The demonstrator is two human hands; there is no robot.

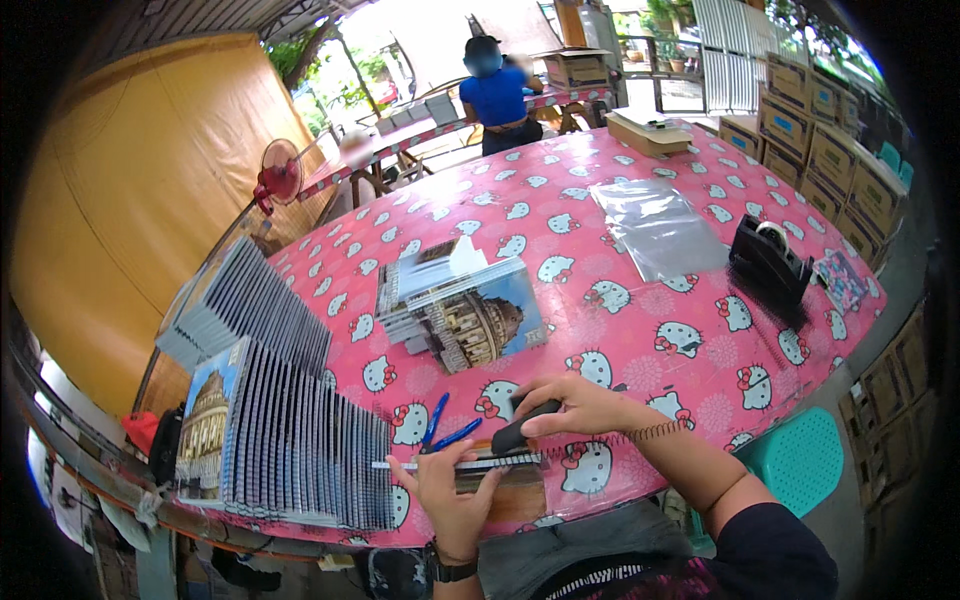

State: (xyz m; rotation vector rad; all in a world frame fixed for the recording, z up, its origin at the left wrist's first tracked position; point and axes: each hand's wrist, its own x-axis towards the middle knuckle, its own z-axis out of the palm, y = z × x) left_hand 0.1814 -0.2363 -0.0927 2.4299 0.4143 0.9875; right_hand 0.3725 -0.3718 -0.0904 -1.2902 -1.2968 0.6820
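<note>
A booklet [520, 502] with a white strip along its upper edge lies at the table's near side. My left hand [450, 495] grips it at that edge, fingers and thumb apart across the strip. My right hand [580, 405] is closed on a black handheld tool [515, 432], which rests against the strip. From there a thin dark spiral coil [640, 434] stretches right, passing below my right wrist. Blue-handled pliers [450, 434] lie just beyond my left fingers, their jaws partly hidden by the hand.
Spiral-bound booklets stand in long rows [300, 450] at the left. More booklets [480, 315] are piled mid-table. Clear plastic sleeves [660, 230], a black tape dispenser [770, 262] and a carton [650, 135] sit farther off. A green stool [800, 460] stands right. Someone in blue [497, 98] is beyond.
</note>
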